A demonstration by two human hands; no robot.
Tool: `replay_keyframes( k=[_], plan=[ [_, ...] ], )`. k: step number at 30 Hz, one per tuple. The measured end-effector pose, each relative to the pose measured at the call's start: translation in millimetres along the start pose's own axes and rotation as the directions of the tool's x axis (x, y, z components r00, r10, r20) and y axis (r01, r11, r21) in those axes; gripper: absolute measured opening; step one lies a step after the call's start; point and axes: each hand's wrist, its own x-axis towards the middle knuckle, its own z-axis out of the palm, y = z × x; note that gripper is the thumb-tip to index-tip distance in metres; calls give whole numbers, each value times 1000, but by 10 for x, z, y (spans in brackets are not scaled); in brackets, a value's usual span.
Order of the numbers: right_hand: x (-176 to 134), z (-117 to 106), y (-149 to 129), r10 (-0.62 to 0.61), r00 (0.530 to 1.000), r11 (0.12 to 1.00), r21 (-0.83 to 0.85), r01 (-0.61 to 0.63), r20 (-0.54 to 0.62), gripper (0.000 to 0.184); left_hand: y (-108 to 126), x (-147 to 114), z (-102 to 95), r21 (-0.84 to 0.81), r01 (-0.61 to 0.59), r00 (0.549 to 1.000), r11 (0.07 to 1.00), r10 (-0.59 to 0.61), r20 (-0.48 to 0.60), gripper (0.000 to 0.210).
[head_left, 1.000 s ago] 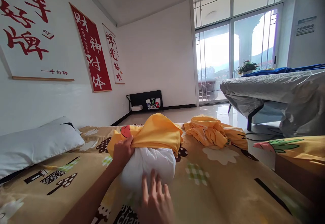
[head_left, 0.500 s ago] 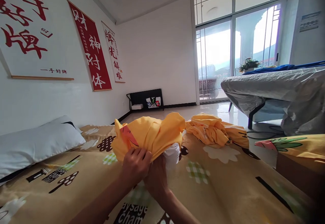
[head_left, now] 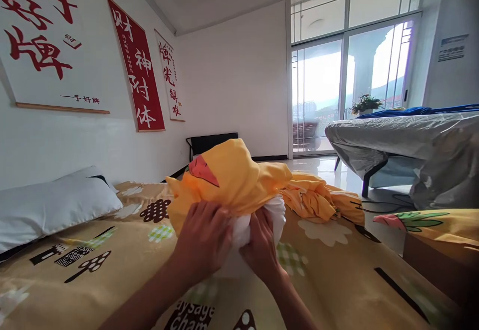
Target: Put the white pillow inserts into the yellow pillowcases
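Yellow cloth (head_left: 247,170), with a pink-red motif facing me, sits bunched over a white padded piece (head_left: 277,216), both on the tan patterned bedspread (head_left: 329,270) straight in front of me. My left hand (head_left: 204,235) is closed on the cloth's near edge, knuckles up. My right hand (head_left: 264,245) is curled narrow around a fold of the white piece just under that edge; its fingertips are hidden, so I cannot tell how deep they reach. Step in hand, as I judge it: working the white padding up beneath the yellow edge. Next move would call for a firm left grip on the edge while the right feeds the bulge inward without bunching. Crumpled yellow heap (head_left: 318,198) lies just beyond, to the right; white pillow (head_left: 67,215) well off left.
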Motion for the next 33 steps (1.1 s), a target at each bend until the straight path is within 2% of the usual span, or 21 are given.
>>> replay_keyframes(
  k=[3, 7, 10, 13, 16, 19, 22, 25, 27, 31, 33],
  plan=[
    [8, 26, 147, 86, 994, 996, -24, -85, 73, 77, -284, -64, 152, -67, 36, 995, 997, -29, 98, 30],
    [-51, 112, 163, 54, 995, 997, -67, -49, 83, 74, -484, -89, 382, 0, 103, 987, 995, -102, 124, 16],
    [-62, 107, 25, 68, 989, 991, -121, -52, 134, 68, -512, -60, 505, 117, 175, 972, 978, -190, 140, 18],
    [-33, -16, -187, 107, 976, 974, -216, -66, 188, 64, -557, -29, 580, 224, 290, 940, 930, -321, 115, 25],
    [-15, -181, -431, 77, 991, 966, -255, -47, 107, 58, -631, 8, 617, 267, 380, 918, 886, -396, 7, 26],
    [-30, -217, -615, 2, 1000, 985, -174, 3, 30, 48, -650, 65, 610, 236, 350, 933, 907, -315, -171, 25],
    [-58, -43, -605, 51, 988, 983, -183, -23, 147, 48, -544, 107, 563, 190, 232, 942, 954, -172, -290, 27],
    [-105, 219, -371, 128, 944, 979, -190, -72, 303, 57, -346, 83, 512, 160, 69, 961, 985, -23, -275, 29],
    [-156, 359, -170, 141, 921, 981, -175, -81, 362, 49, -207, 29, 495, 150, -39, 971, 988, 73, -229, 30],
    [-257, 472, 63, 133, 914, 979, -196, -61, 384, 16, 10, -62, 465, 142, -177, 971, 974, 197, -138, 31],
    [-245, 448, 63, 136, 930, 975, -213, -64, 342, 14, 95, -29, 406, 122, -206, 964, 971, 223, -147, 32]
  ],
)
